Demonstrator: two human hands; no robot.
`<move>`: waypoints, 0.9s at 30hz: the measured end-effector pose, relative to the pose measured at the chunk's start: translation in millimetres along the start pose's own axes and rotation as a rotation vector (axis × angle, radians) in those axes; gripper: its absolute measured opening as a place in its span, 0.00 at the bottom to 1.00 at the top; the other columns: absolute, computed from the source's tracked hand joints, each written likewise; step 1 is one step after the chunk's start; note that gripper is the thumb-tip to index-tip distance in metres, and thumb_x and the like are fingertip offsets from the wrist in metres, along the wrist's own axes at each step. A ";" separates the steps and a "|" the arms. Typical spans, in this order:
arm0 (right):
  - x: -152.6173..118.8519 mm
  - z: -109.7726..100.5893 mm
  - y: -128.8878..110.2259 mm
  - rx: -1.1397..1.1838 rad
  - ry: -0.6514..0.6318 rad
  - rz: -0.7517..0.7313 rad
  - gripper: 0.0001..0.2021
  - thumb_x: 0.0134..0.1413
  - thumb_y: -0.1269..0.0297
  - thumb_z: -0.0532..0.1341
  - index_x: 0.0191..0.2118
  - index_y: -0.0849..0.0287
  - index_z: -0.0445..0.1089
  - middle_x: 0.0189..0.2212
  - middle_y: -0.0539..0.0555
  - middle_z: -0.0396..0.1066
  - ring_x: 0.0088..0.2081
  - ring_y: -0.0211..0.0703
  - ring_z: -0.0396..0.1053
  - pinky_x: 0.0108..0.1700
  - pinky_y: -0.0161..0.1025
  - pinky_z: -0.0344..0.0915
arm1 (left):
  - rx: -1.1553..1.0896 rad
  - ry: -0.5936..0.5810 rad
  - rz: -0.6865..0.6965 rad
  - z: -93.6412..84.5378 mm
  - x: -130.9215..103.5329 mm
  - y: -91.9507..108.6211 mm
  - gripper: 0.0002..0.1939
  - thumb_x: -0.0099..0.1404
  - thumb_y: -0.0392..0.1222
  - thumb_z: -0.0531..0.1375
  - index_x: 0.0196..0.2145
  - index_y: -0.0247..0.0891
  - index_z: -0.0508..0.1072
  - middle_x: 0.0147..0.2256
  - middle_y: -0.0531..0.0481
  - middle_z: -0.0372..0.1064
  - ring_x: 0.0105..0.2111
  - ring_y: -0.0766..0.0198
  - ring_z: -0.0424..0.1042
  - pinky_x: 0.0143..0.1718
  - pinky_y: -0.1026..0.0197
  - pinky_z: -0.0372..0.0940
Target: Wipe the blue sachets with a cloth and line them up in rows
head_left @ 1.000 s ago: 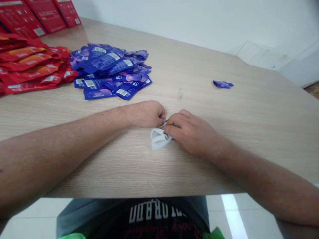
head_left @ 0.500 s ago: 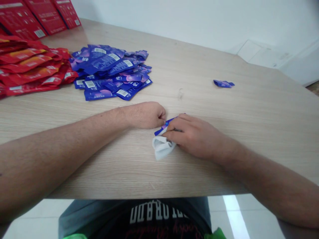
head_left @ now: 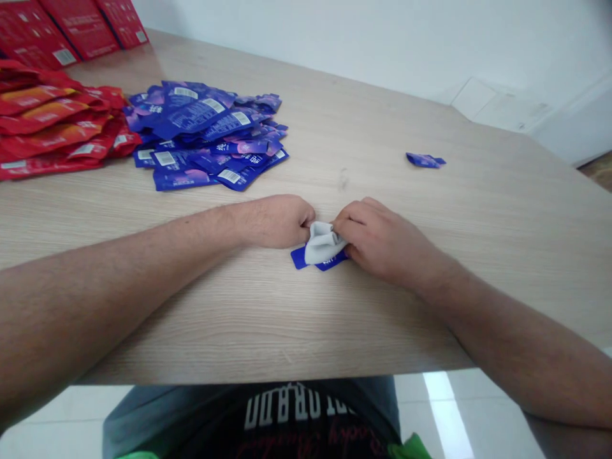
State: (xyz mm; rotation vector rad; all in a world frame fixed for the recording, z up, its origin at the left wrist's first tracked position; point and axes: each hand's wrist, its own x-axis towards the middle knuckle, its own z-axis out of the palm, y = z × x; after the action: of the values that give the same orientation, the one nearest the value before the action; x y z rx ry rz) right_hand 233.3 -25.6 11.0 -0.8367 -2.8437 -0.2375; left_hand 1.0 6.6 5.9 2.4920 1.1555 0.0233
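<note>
A blue packet point(head_left: 329, 262) lies on the table in front of me, mostly covered by a crumpled white cloth point(head_left: 319, 247). Pinched between the thumb and fingers of my right hand point(head_left: 382, 237) is the cloth, bunched up over the packet. My left hand point(head_left: 282, 221) is closed in a fist just left of the cloth, knuckles up. Whatever its curled fingers may grip is hidden. Only the packet's lower edge and left corner show below the cloth.
A heap of blue packets point(head_left: 205, 134) lies beyond my left hand, beside a stack of red packets point(head_left: 57, 127). Red boxes point(head_left: 81, 29) stand at the back left. One small folded blue packet point(head_left: 424, 160) rests on the wooden table point(head_left: 229, 319) at right.
My right hand has moved the cloth upward, away from me, onto the blue packet. The packet's visible part now shows nearer to me. My left hand has stayed almost still.
</note>
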 end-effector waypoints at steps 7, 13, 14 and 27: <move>-5.4 -6.2 11.2 -0.058 -0.052 0.076 0.08 0.58 0.72 0.58 0.41 0.62 0.73 0.40 0.60 0.71 0.43 0.51 0.65 0.46 0.45 0.62 | 0.016 0.005 -0.072 0.2 -1.1 5.2 0.10 0.59 0.44 0.56 0.30 0.41 0.77 0.23 0.53 0.72 0.23 0.65 0.65 0.26 0.61 0.53; -9.4 -20.2 -12.6 0.034 -0.151 -0.050 0.09 0.57 0.69 0.60 0.43 0.56 0.73 0.41 0.56 0.71 0.39 0.47 0.67 0.40 0.42 0.60 | 0.039 -0.007 -0.068 -1.3 -1.7 6.7 0.10 0.60 0.44 0.56 0.30 0.41 0.77 0.24 0.52 0.72 0.24 0.64 0.65 0.28 0.60 0.54; -9.4 -20.9 -11.7 0.042 -0.169 -0.050 0.08 0.56 0.69 0.60 0.42 0.56 0.72 0.41 0.56 0.71 0.38 0.46 0.67 0.39 0.41 0.60 | 0.042 -0.006 -0.066 -1.4 -1.6 6.3 0.10 0.60 0.45 0.56 0.30 0.41 0.77 0.24 0.52 0.72 0.24 0.64 0.65 0.28 0.60 0.54; -11.3 -16.8 27.1 -0.066 -0.143 0.187 0.05 0.55 0.68 0.59 0.38 0.59 0.69 0.38 0.57 0.68 0.38 0.46 0.66 0.37 0.40 0.58 | 0.057 0.000 -0.051 -1.2 -3.3 2.9 0.11 0.62 0.47 0.57 0.31 0.40 0.76 0.24 0.53 0.71 0.23 0.65 0.64 0.27 0.60 0.52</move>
State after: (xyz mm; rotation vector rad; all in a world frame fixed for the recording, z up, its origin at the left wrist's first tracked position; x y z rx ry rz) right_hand 259.4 -12.3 27.9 -1.1696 -2.8755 -0.2576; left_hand 0.8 2.8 8.5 2.5106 1.2354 -0.0231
